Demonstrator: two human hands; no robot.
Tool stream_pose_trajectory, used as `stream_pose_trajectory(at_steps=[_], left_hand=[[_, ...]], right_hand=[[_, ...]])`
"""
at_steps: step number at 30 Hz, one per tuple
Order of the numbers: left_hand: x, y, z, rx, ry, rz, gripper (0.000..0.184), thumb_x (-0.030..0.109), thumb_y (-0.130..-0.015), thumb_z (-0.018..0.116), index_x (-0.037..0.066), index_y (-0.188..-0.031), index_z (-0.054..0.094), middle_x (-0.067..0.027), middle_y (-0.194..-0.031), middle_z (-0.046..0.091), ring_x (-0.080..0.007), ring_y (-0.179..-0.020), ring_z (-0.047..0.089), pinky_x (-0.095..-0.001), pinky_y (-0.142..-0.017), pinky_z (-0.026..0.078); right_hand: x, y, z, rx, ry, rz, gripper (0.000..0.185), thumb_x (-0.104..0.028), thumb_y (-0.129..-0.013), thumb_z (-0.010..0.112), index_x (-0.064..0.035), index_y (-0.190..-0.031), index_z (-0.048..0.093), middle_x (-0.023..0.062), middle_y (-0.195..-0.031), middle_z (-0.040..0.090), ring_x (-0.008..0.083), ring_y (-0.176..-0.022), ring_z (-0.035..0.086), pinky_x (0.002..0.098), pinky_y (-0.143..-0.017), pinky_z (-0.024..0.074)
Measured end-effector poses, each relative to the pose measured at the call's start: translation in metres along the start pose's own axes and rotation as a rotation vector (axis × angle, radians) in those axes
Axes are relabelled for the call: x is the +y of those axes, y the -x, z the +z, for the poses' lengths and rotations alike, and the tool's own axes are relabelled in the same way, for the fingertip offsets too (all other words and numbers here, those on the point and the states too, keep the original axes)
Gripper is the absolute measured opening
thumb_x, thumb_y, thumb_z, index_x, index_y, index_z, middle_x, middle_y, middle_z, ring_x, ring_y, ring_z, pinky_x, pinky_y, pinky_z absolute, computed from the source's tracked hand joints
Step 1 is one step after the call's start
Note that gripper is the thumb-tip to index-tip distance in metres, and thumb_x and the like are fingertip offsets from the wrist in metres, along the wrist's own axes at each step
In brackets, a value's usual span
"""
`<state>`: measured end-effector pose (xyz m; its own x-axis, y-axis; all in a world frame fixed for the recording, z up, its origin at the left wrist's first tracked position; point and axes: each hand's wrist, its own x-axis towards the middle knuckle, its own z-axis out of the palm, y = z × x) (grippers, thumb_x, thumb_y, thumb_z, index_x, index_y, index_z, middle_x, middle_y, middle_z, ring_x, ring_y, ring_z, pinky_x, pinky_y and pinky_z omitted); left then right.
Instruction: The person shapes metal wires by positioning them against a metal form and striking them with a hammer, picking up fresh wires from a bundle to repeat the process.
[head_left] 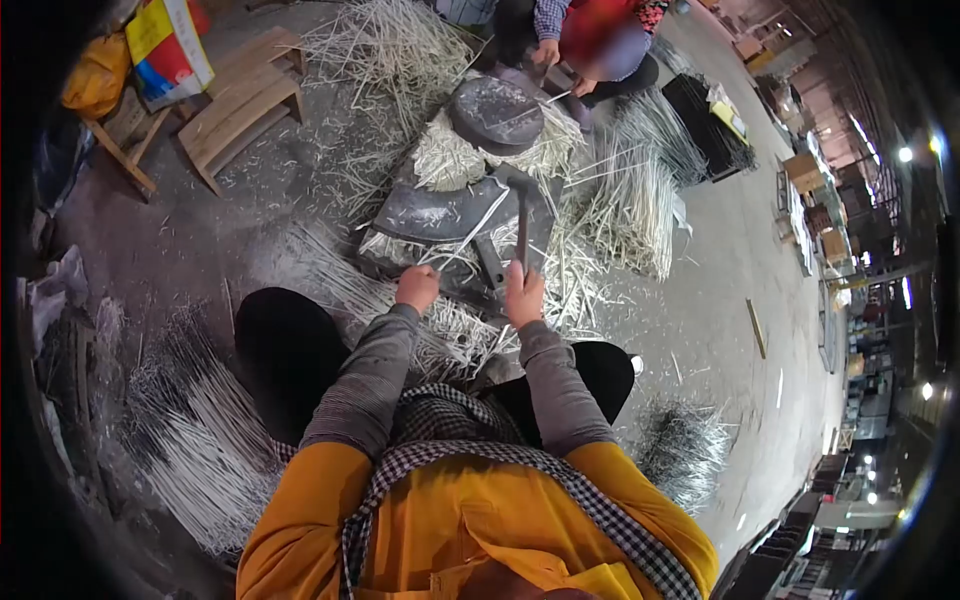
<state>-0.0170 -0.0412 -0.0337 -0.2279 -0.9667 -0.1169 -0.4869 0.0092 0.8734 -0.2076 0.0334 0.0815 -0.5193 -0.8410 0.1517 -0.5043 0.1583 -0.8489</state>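
Note:
My left hand (418,288) is closed on one end of a thin pale strip (462,248), which runs up to the right across a dark curved block (428,212). A hammer (522,215) stands with its handle in my right hand (524,293), its head up by the block's right end. Just left of the handle is a dark metal piece (490,262). Pale strips lie under and around the block on a dark slab (540,222).
Beyond a round dark block (497,114), another person's hands (546,54) hold a thin strip. Bundles of strips (630,215) lie right and another bundle (205,450) lower left. Wooden benches (240,105) stand upper left. A stick (756,328) lies on the floor.

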Motion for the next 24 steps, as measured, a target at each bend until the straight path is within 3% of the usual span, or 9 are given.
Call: stream_pose_trajectory(at_steps=[4,5,9,11,14,16,19,23,24], left_hand=[[0.008,-0.001,-0.003,0.055,-0.049,0.021,0.024,0.023,-0.080,0.063,0.000,-0.072,0.063,-0.0197,-0.067,0.059,-0.0379,-0.065,0.057,-0.0443,-0.059,0.042],[0.008,-0.002,-0.002,0.078,-0.063,0.019,0.024,0.023,-0.079,0.063,0.000,-0.072,0.063,-0.0192,-0.066,0.059,-0.0375,-0.064,0.058,-0.0442,-0.059,0.043],[0.007,0.010,-0.004,0.031,0.034,-0.008,0.021,0.021,-0.079,0.062,0.001,-0.073,0.064,-0.0187,-0.067,0.060,-0.0379,-0.066,0.058,-0.0441,-0.060,0.043],[-0.002,0.010,-0.002,0.043,0.035,0.067,0.020,0.020,-0.078,0.062,0.001,-0.073,0.064,-0.0187,-0.068,0.060,-0.0375,-0.066,0.058,-0.0438,-0.060,0.044],[-0.008,0.015,-0.006,0.074,0.038,0.207,0.017,0.018,-0.078,0.060,0.002,-0.074,0.065,-0.0187,-0.069,0.061,-0.0368,-0.066,0.059,-0.0431,-0.061,0.045],[-0.003,0.017,-0.011,0.016,0.035,0.064,0.014,0.015,-0.077,0.059,0.002,-0.074,0.066,-0.0184,-0.070,0.062,-0.0356,-0.066,0.059,-0.0426,-0.061,0.045],[0.002,0.025,-0.016,-0.024,0.037,-0.011,0.013,0.012,-0.076,0.058,0.003,-0.073,0.066,-0.0183,-0.070,0.062,-0.0344,-0.066,0.060,-0.0423,-0.062,0.045],[0.004,0.019,-0.024,-0.060,0.107,-0.053,0.012,0.012,-0.076,0.059,0.003,-0.072,0.066,-0.0186,-0.070,0.062,-0.0334,-0.066,0.061,-0.0429,-0.062,0.045],[0.004,0.019,-0.023,-0.085,0.156,-0.078,0.013,0.012,-0.076,0.059,0.003,-0.071,0.066,-0.0190,-0.070,0.062,-0.0338,-0.067,0.061,-0.0432,-0.062,0.045]], right_hand=[[0.087,-0.002,0.016,-0.237,0.409,0.230,0.055,-0.047,-0.088,0.052,0.0061,-0.080,0.060,0.0148,-0.063,0.060,0.0231,-0.057,0.057,0.0360,-0.054,0.0429],[0.074,-0.010,0.015,-0.243,0.413,0.217,0.055,-0.047,-0.088,0.052,0.0061,-0.080,0.060,0.0148,-0.063,0.060,0.0231,-0.057,0.057,0.0360,-0.054,0.0429],[0.006,-0.015,-0.005,-0.178,0.048,0.322,0.053,-0.046,-0.089,0.051,0.0053,-0.079,0.059,0.0130,-0.066,0.060,0.0205,-0.060,0.057,0.0345,-0.055,0.0428],[0.008,-0.035,-0.003,0.028,-0.178,0.180,0.053,-0.047,-0.089,0.050,0.0046,-0.080,0.060,0.0135,-0.069,0.061,0.0194,-0.062,0.057,0.0343,-0.056,0.0427],[0.017,-0.048,0.006,0.140,-0.174,0.081,0.054,-0.047,-0.091,0.048,0.0035,-0.075,0.060,0.0103,-0.062,0.057,0.0163,-0.056,0.052,0.0317,-0.051,0.0395],[0.038,-0.054,0.013,0.194,-0.176,0.035,0.054,-0.046,-0.091,0.047,0.0030,-0.072,0.060,0.0087,-0.059,0.055,0.0147,-0.053,0.049,0.0305,-0.049,0.0378],[0.073,-0.057,0.018,-0.118,0.488,0.240,0.049,-0.043,-0.092,0.047,0.0006,-0.074,0.059,0.0069,-0.061,0.056,0.0131,-0.052,0.049,0.0295,-0.048,0.0380],[0.031,-0.058,0.010,-0.044,-0.040,0.330,0.050,-0.044,-0.092,0.047,0.0010,-0.073,0.059,0.0080,-0.061,0.056,0.0149,-0.051,0.051,0.0310,-0.048,0.0397],[0.024,-0.054,0.008,-0.046,-0.034,0.338,0.050,-0.044,-0.092,0.047,0.0010,-0.073,0.059,0.0080,-0.061,0.056,0.0149,-0.051,0.051,0.0310,-0.048,0.0397]])
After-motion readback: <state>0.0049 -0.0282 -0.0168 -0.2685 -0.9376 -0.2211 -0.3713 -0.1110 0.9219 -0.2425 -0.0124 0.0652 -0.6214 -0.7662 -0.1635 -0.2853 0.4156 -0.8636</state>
